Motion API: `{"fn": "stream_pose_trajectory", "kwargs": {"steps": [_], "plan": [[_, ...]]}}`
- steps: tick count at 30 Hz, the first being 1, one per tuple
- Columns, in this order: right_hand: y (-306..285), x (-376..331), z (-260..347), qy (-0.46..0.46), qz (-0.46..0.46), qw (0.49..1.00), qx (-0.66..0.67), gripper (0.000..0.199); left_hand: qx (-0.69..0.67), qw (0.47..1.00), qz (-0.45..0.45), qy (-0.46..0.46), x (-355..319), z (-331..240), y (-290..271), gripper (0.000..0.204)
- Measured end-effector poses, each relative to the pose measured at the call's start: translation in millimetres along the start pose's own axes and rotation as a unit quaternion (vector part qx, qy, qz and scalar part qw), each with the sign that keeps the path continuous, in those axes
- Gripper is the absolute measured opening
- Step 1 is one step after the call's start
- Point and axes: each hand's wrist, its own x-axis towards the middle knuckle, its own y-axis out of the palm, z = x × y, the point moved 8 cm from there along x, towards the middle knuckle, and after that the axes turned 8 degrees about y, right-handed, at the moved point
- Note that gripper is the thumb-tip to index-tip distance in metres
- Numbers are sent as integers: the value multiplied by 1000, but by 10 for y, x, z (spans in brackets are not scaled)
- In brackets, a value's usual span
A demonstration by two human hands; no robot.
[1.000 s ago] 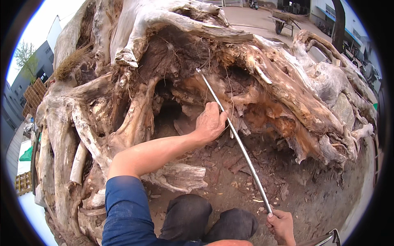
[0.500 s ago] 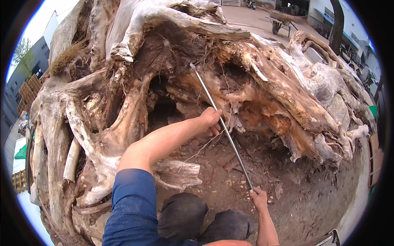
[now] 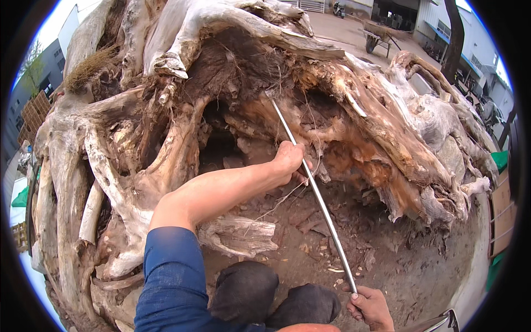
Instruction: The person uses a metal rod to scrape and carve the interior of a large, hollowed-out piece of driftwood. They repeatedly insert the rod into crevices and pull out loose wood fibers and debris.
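A long metal rod point(image 3: 317, 191) slants from the lower right up to the root mass point(image 3: 354, 110). Its far tip meets, or lies close to, the dark earthy wood under a pale arching root. My left hand point(image 3: 291, 159) is closed around the rod's middle, arm stretched out from the lower left. Lower down, my right hand point(image 3: 369, 307) grips the rod's near end. Thin hanging rootlets point(image 3: 316, 127) dangle beside the left hand. A dark hollow point(image 3: 220, 144) opens in the wood left of the rod.
Thick roots point(image 3: 99, 160) rise on the left; a broken root stub point(image 3: 240, 235) juts out near my knees point(image 3: 246, 290). Brown soil point(image 3: 310, 249) with wood chips lies below. Farther off stand a cart point(image 3: 379, 40), a tree trunk point(image 3: 454, 41) and buildings.
The rod's near end and my right hand have moved down and to the right. My left hand has shifted slightly right, still gripping, and the rod's tip sits a little lower and farther right.
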Motion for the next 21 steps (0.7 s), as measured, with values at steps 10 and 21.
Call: {"fn": "stream_pose_trajectory", "kwargs": {"steps": [10,21], "plan": [[-71,675,57,-207,-80,974,-40,29,124,992,2,37,341,-157,-291,50],[196,2095,-527,-248,-91,960,-90,36,209,977,42,12,404,140,-486,62]]}}
